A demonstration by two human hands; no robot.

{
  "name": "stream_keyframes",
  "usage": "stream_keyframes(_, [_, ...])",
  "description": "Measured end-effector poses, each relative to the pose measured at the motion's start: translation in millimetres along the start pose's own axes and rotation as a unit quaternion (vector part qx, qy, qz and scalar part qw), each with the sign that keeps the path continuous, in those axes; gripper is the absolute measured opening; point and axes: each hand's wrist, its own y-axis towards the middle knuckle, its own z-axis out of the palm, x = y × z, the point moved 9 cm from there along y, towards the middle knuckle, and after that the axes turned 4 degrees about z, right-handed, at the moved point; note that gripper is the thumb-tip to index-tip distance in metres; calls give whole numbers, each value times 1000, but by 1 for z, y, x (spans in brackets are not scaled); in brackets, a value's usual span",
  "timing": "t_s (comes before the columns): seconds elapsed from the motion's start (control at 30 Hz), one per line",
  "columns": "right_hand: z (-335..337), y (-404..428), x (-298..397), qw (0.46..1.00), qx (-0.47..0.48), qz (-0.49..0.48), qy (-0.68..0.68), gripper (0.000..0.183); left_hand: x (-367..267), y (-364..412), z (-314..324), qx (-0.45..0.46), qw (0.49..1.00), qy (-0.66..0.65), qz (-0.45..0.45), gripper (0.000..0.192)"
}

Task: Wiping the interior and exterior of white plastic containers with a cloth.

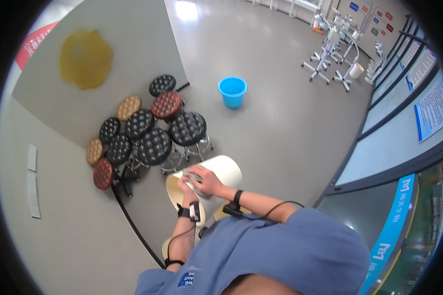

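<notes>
A white cylindrical plastic bin lies tilted on its side before me, its cream-coloured mouth facing left. My left hand is at the mouth, with its fingers on the upper rim beside my right hand. Across the outside of the bin near that rim, my right hand presses a grey cloth, partly hidden under the fingers. The two hands nearly touch, and their fingertips blur together. Both wrists carry black straps with small devices and cables.
Several round padded stools crowd the wall at left. A blue bucket stands on the grey floor ahead. More cream bins are partly hidden by my arms. Wheeled lamp stands are at far right, near glass panels.
</notes>
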Motion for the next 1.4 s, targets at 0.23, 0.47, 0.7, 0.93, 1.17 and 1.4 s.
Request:
stream_keyframes(0.23, [-55,-9,-95,991,-34,88,-100,28,-37,-42,59,-19,995,-48,-82,11])
stream_keyframes(0.47, [-97,-34,-162,970,-112,152,-154,27,-17,-25,67,21,985,-128,-118,13])
stream_keyframes(0.7, [-24,-2,-37,998,-55,27,-16,28,2,-21,98,14,980,-146,-137,22])
stream_keyframes(0.93, [-50,3,-77,994,-40,83,-63,28,31,16,15,-47,996,-80,-20,25])
stream_keyframes(1.17, [-114,1,-149,968,-105,158,-166,27,-48,-50,50,-31,994,-101,-11,33])
stream_keyframes(1.4, [3,4,-7,999,35,-15,-3,26,-61,-57,62,-86,981,-171,-30,25])
